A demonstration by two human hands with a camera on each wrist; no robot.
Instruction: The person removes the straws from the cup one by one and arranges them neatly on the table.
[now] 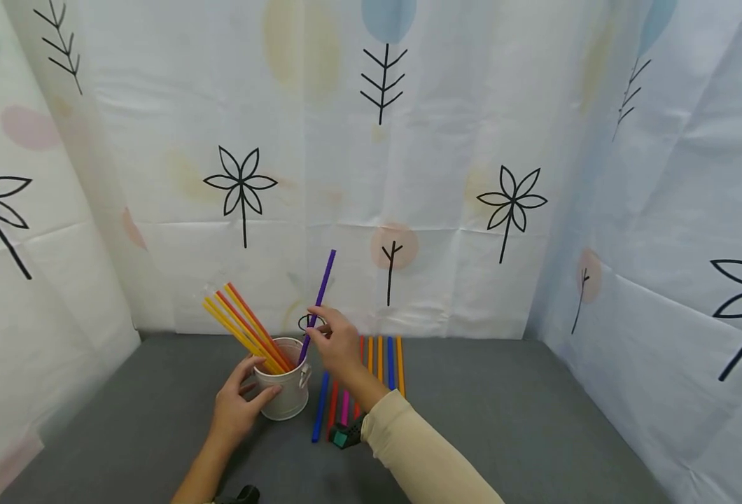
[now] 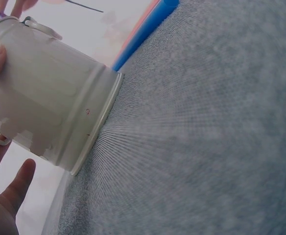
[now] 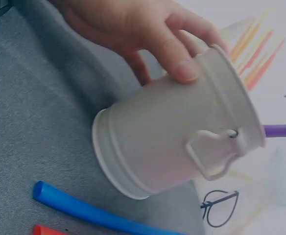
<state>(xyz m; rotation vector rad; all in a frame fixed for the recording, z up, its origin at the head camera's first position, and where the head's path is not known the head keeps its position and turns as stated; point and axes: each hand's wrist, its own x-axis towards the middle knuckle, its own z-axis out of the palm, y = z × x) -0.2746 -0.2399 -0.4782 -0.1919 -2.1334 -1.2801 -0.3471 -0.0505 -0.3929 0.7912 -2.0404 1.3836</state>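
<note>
A small white metal bucket (image 1: 288, 400) with side handles (image 3: 212, 155) stands upright on the grey surface. My left hand (image 1: 234, 409) grips it from the left, thumb against its front wall and fingers round the side. Several yellow and red-orange straws (image 1: 248, 323) lean out of it to the left. Above the right part of the rim, my right hand (image 1: 339, 344) pinches a purple straw (image 1: 325, 281) between thumb and fingers. That straw's lower end is inside the bucket, as the purple length (image 3: 282, 130) at the rim in the right wrist view confirms.
Right of the bucket, several loose straws lie roughly side by side, among them a blue straw (image 1: 320, 409), a magenta one (image 1: 345, 407) and an orange one (image 1: 400, 364). My right forearm passes over part of them. White patterned cloth (image 1: 446, 280) encloses the back and sides.
</note>
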